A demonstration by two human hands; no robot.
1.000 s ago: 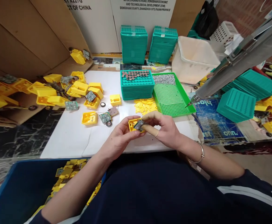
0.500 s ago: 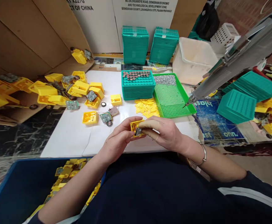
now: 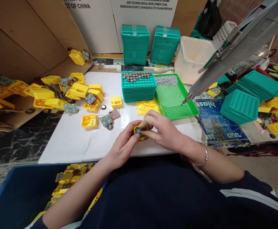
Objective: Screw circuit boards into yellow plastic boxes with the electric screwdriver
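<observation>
Left hand (image 3: pixel 122 144), right hand (image 3: pixel 166 131), both gripping yellow case (image 3: pixel 142 137), near edge of white sheet (image 3: pixel 64 143)

Housing in the hands (image 3: pixel 142 138) is plain yellow, its circuit board (image 3: pixel 138 130) grey, and the loose flat chips (image 3: pixel 147 108) match the housing's yellow. Tray stack (image 3: pixel 139 93) is teal, topped by coppery-brown discs (image 3: pixel 139 75); the shallow tray (image 3: pixel 189 108) is bright green, patterned with perforations in a grid, its screws (image 3: pixel 167 80) silver. Work sheet (image 3: pixel 62 144) is white, the surface at far left (image 3: pixel 12 146) black with pale marble veining, the sleeve (image 3: pixel 255 181) navy with a white stripe.
</observation>
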